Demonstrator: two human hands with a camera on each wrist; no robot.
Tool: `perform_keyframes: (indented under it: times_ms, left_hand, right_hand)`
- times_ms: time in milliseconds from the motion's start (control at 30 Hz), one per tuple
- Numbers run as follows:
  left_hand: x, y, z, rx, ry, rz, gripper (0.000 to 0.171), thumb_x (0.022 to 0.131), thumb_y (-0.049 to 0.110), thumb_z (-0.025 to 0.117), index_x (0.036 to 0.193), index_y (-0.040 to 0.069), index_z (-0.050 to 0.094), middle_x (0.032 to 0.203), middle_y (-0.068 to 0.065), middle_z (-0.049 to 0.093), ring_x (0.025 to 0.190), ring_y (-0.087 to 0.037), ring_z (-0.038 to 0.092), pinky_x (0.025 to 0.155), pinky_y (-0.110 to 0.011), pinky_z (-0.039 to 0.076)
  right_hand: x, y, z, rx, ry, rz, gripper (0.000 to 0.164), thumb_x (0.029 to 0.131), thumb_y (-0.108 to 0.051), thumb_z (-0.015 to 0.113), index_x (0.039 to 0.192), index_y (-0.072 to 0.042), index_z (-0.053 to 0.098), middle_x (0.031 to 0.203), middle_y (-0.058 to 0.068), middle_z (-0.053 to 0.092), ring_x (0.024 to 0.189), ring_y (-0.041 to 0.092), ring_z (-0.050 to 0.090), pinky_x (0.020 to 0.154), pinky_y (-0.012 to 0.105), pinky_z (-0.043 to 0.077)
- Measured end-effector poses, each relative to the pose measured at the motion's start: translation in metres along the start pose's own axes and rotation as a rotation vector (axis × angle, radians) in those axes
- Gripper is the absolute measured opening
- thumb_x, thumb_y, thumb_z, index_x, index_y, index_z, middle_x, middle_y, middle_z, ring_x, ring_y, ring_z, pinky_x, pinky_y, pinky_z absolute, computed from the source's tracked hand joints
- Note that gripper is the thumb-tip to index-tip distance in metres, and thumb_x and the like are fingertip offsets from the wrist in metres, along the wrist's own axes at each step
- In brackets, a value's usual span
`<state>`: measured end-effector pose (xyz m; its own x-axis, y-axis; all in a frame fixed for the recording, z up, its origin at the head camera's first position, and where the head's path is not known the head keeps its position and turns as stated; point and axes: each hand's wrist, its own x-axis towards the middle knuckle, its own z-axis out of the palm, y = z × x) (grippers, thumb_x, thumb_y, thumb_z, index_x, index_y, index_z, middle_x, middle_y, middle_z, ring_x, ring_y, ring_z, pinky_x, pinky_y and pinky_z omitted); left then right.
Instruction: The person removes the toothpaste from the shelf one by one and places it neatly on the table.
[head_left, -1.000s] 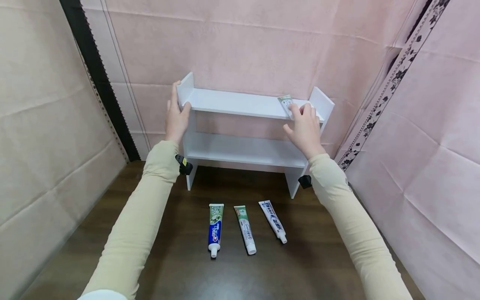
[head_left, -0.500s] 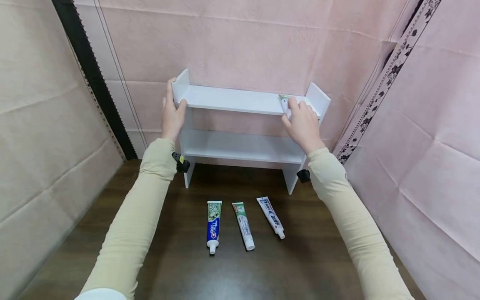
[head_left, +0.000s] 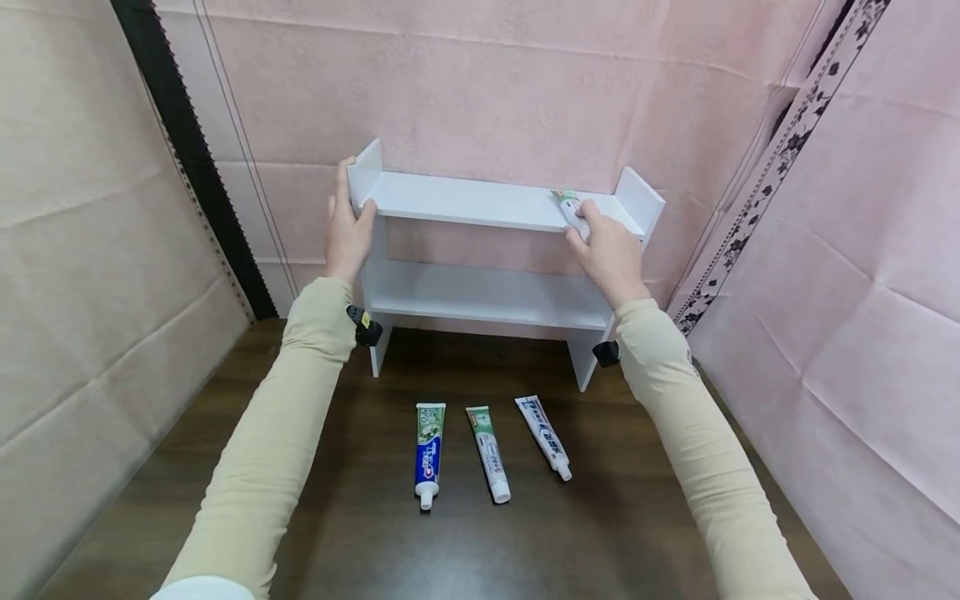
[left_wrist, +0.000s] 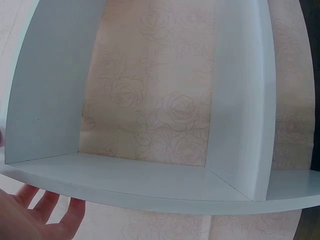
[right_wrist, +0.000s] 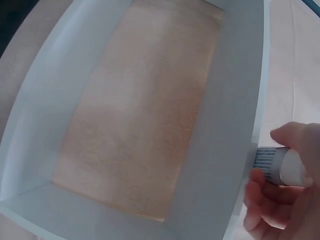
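Note:
A white two-tier shelf [head_left: 480, 310] stands at the back of the table. My left hand [head_left: 348, 237] grips its left side panel near the top, thumb at the front; in the left wrist view the fingers [left_wrist: 74, 215] lie along the panel's outer side. My right hand [head_left: 613, 254] holds a toothpaste tube [head_left: 567, 205] over the right end of the top board, its flat green-white end toward the back. In the right wrist view the tube's white cap [right_wrist: 294, 169] sits between thumb and fingers. The rest of the tube is hidden behind the board there.
Three toothpaste tubes lie on the dark wooden table [head_left: 465, 550] before the shelf: a blue-green one [head_left: 430, 454], a green-white one [head_left: 489, 454] and a white-blue one [head_left: 543, 437]. Pinkish cloth [head_left: 510, 92] hangs behind, with more cloth at both sides.
The right hand's fingers have drawn in around the tube, and the tube's flat end has swung slightly left. The left hand keeps its hold on the shelf.

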<state>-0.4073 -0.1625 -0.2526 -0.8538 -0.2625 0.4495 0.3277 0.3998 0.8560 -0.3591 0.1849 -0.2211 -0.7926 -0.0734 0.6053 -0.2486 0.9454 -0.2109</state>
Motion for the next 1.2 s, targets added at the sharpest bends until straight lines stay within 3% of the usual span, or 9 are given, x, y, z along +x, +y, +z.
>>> perform_keyframes:
  times_ms: [233, 400, 700, 1200]
  left_hand:
    - [0.000, 0.000, 0.000, -0.007, -0.005, -0.009, 0.061, 0.098, 0.029, 0.039, 0.146, 0.057, 0.014, 0.149, -0.010, 0.034, 0.117, -0.023, 0.045, 0.091, -0.040, 0.043]
    - [0.000, 0.001, 0.000, 0.000, -0.007, -0.021, 0.061, 0.098, 0.030, 0.039, 0.144, 0.060, 0.013, 0.149, -0.009, 0.034, 0.117, -0.023, 0.046, 0.092, -0.041, 0.043]
    - [0.000, 0.001, 0.000, -0.012, -0.012, -0.023, 0.061, 0.099, 0.028, 0.039, 0.147, 0.056, 0.014, 0.148, -0.010, 0.035, 0.119, -0.023, 0.045, 0.094, -0.041, 0.043]
    - [-0.001, 0.002, 0.000, -0.008, -0.009, -0.007, 0.060, 0.098, 0.029, 0.038, 0.144, 0.060, 0.014, 0.147, -0.010, 0.035, 0.118, -0.022, 0.044, 0.092, -0.041, 0.043]
  right_hand:
    - [-0.004, -0.003, 0.003, -0.066, 0.094, -0.035, 0.026, 0.095, -0.026, 0.048, 0.113, -0.008, 0.055, 0.082, 0.020, 0.069, 0.061, 0.031, 0.053, 0.048, 0.035, 0.031]
    - [-0.006, -0.005, 0.005, -0.101, 0.131, -0.053, 0.026, 0.094, -0.024, 0.048, 0.113, -0.008, 0.056, 0.070, 0.018, 0.064, 0.055, 0.029, 0.048, 0.046, 0.031, 0.025]
    - [-0.008, -0.003, 0.004, -0.073, 0.123, -0.057, 0.030, 0.096, -0.023, 0.047, 0.118, -0.006, 0.057, 0.071, 0.019, 0.065, 0.052, 0.026, 0.046, 0.046, 0.030, 0.026]
    - [-0.013, -0.004, 0.002, -0.104, 0.114, -0.073, 0.027, 0.098, -0.022, 0.047, 0.116, -0.005, 0.054, 0.077, 0.021, 0.069, 0.051, 0.025, 0.048, 0.045, 0.029, 0.027]
